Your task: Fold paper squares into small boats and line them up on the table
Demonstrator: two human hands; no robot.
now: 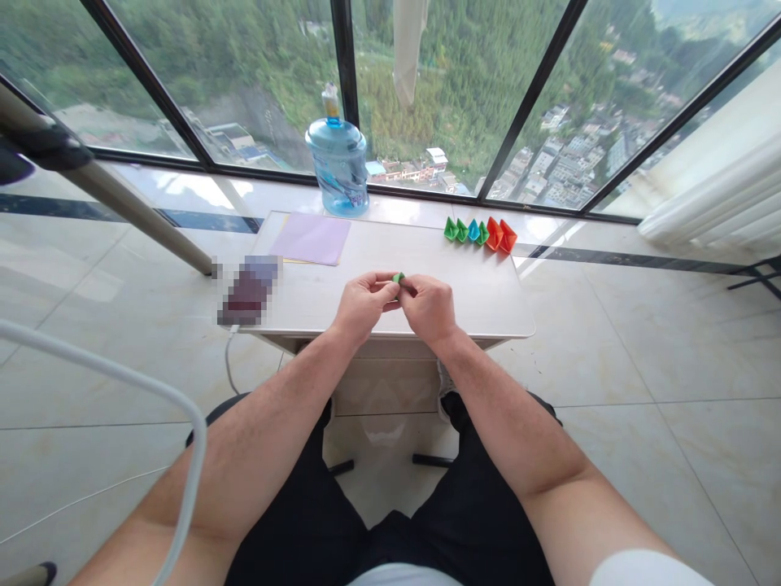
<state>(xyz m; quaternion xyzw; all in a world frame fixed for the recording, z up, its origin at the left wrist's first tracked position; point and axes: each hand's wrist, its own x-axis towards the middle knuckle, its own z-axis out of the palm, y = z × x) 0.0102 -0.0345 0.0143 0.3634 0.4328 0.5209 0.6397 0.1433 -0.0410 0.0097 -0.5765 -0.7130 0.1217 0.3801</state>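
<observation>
Between my two hands is a small folded piece of green paper (pixel 398 277), mostly covered by my fingers. My left hand (pixel 359 305) is closed, pinching it from the left. From the right, my right hand (pixel 429 306) is closed on the same paper, knuckles up. Both hands are just above the front part of the white table (pixel 390 244). At the table's back right corner stands a row of folded paper boats: several green ones (pixel 462 232), a blue one (pixel 474 231) and orange-red ones (pixel 505 237).
Sheets of lilac paper (pixel 312 238) lie at the table's back left, a yellow edge showing beneath. A blurred-out device with a cable (pixel 250 290) is at the left edge. Behind the table, a blue water jug (pixel 338 167) stands by the window. A pale pole (pixel 152 207) slants at left.
</observation>
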